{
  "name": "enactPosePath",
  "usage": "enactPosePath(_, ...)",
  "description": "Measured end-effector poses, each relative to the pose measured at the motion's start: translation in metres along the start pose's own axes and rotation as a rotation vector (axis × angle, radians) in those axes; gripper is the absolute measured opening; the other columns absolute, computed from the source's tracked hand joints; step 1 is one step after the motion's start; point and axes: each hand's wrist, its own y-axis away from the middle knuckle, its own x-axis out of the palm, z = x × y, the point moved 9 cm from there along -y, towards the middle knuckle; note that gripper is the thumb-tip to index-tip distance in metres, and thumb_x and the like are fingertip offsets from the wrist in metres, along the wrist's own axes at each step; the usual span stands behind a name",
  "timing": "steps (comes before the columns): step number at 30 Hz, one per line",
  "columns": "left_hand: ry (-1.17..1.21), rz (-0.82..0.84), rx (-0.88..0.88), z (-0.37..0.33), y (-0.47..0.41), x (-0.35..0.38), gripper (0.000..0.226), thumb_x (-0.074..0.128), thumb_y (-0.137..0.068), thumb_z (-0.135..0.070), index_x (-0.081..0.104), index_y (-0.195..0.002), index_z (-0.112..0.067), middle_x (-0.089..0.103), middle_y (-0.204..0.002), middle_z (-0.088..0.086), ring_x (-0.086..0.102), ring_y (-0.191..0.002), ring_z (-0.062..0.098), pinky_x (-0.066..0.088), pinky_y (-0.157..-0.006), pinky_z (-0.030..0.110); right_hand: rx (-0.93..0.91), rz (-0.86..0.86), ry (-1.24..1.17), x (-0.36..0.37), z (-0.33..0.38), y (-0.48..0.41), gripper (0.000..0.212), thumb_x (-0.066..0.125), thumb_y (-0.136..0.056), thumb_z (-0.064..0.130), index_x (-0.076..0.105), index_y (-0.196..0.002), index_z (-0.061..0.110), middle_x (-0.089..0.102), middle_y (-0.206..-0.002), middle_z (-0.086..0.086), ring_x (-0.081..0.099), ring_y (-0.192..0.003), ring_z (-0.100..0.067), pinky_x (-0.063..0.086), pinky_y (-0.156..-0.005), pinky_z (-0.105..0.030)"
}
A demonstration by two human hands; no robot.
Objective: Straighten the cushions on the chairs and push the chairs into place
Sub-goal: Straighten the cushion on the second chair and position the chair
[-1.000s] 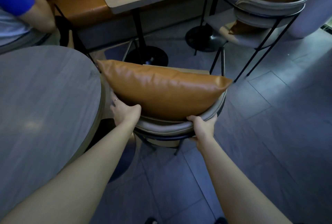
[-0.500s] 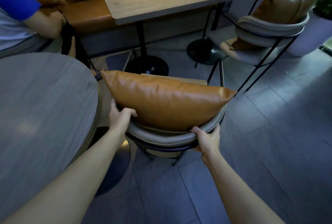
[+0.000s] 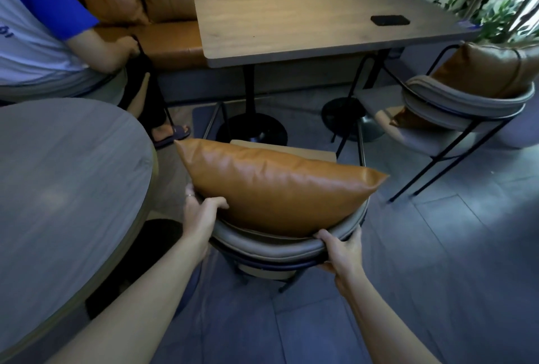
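Note:
A grey padded chair (image 3: 271, 247) with a curved backrest and black metal legs stands right in front of me, facing a rectangular wooden table (image 3: 306, 22). A tan leather cushion (image 3: 274, 185) leans upright against the inside of its backrest. My left hand (image 3: 199, 212) grips the left end of the backrest, thumb touching the cushion. My right hand (image 3: 341, 250) grips the right part of the backrest rim. A second grey chair (image 3: 463, 104) with a tan cushion (image 3: 493, 69) stands at the right, turned away from the table.
A round grey table (image 3: 67, 177) fills the left. A person in a white and blue shirt (image 3: 35, 22) sits at the upper left on a tan leather bench (image 3: 163, 34). A black phone (image 3: 390, 20) lies on the wooden table. Plants stand at the upper right.
The view has lifted, showing more of the wooden table and bench. Both hands keep hold of the backrest; the chair looks slightly nearer the table's base.

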Motion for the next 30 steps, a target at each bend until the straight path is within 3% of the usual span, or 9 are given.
enactPosePath(5, 0.018, -0.030, 0.002, -0.004, -0.008, 0.010, 0.084, 0.066, -0.076, -0.004, 0.035, -0.147, -0.035, 0.053, -0.127, 0.001, 0.051, -0.117, 0.032, 0.044, -0.105, 0.058, 0.000, 0.034, 0.034, 0.001, 0.014, -0.022, 0.101, 0.083, -0.078, 0.015, 0.026, -0.160, 0.030, 0.059, -0.144, -0.012, 0.067, -0.114, -0.040, 0.062, -0.088, -0.063)
enactPosePath(10, 0.046, -0.049, 0.008, -0.010, -0.018, 0.018, 0.076, 0.066, -0.077, -0.005, 0.038, -0.139, -0.038, 0.056, -0.121, -0.003, 0.052, -0.114, 0.030, 0.044, -0.105, 0.058, -0.005, 0.061, 0.057, 0.008, 0.028, -0.042, 0.099, 0.082, -0.079, 0.015, 0.025, -0.159, 0.030, 0.062, -0.134, -0.009, 0.069, -0.103, -0.033, 0.066, -0.062, -0.044)
enactPosePath(15, 0.079, -0.033, 0.011, -0.017, -0.035, 0.029, 0.075, 0.067, -0.075, -0.009, 0.038, -0.137, -0.040, 0.055, -0.126, -0.003, 0.051, -0.114, 0.030, 0.044, -0.104, 0.059, -0.032, 0.068, 0.107, 0.016, 0.049, -0.067, 0.094, 0.084, -0.079, 0.016, 0.031, -0.155, 0.029, 0.063, -0.132, -0.009, 0.068, -0.107, -0.036, 0.064, -0.082, -0.059)
enactPosePath(19, 0.104, -0.018, 0.021, -0.023, -0.052, 0.038, 0.085, 0.069, -0.074, -0.008, 0.035, -0.146, -0.037, 0.054, -0.133, -0.001, 0.052, -0.119, 0.032, 0.044, -0.104, 0.059, -0.022, 0.102, 0.129, 0.027, 0.067, -0.084, 0.090, 0.082, -0.082, 0.017, 0.030, -0.154, 0.032, 0.061, -0.132, -0.008, 0.067, -0.100, -0.029, 0.064, -0.070, -0.047)
enactPosePath(21, 0.108, -0.015, 0.009, -0.026, -0.059, 0.040, 0.086, 0.070, -0.074, -0.010, 0.034, -0.147, -0.038, 0.054, -0.133, 0.000, 0.052, -0.119, 0.033, 0.044, -0.104, 0.060, -0.005, 0.099, 0.142, 0.033, 0.072, -0.089, 0.092, 0.082, -0.083, 0.017, 0.027, -0.156, 0.032, 0.058, -0.138, -0.010, 0.066, -0.106, -0.033, 0.062, -0.066, -0.043)
enactPosePath(25, 0.103, -0.008, -0.001, -0.030, -0.070, 0.037, 0.085, 0.071, -0.075, -0.012, 0.033, -0.149, -0.033, 0.053, -0.137, 0.002, 0.051, -0.121, 0.033, 0.042, -0.106, 0.061, 0.026, 0.034, 0.162, 0.038, 0.068, -0.083, 0.111, 0.082, -0.085, 0.026, 0.005, -0.164, 0.039, 0.051, -0.152, -0.013, 0.064, -0.119, -0.044, 0.063, -0.084, -0.060)
enactPosePath(27, 0.102, 0.003, -0.004, -0.031, -0.071, 0.033, 0.090, 0.073, -0.074, -0.012, 0.030, -0.150, -0.034, 0.052, -0.137, 0.001, 0.050, -0.119, 0.032, 0.042, -0.106, 0.061, 0.037, 0.008, 0.156, 0.045, 0.060, -0.071, 0.121, 0.085, -0.082, 0.033, -0.003, -0.165, 0.041, 0.047, -0.157, -0.011, 0.060, -0.124, -0.045, 0.063, -0.082, -0.060)
enactPosePath(30, 0.139, 0.034, -0.041, -0.031, -0.071, 0.029, 0.109, 0.076, -0.064, -0.015, 0.022, -0.153, -0.045, 0.049, -0.139, -0.002, 0.048, -0.121, 0.031, 0.044, -0.101, 0.062, 0.068, 0.015, 0.088, 0.057, 0.047, -0.058, 0.120, 0.087, -0.079, 0.032, 0.002, -0.163, 0.043, 0.046, -0.157, -0.007, 0.057, -0.126, -0.041, 0.064, -0.076, -0.056)
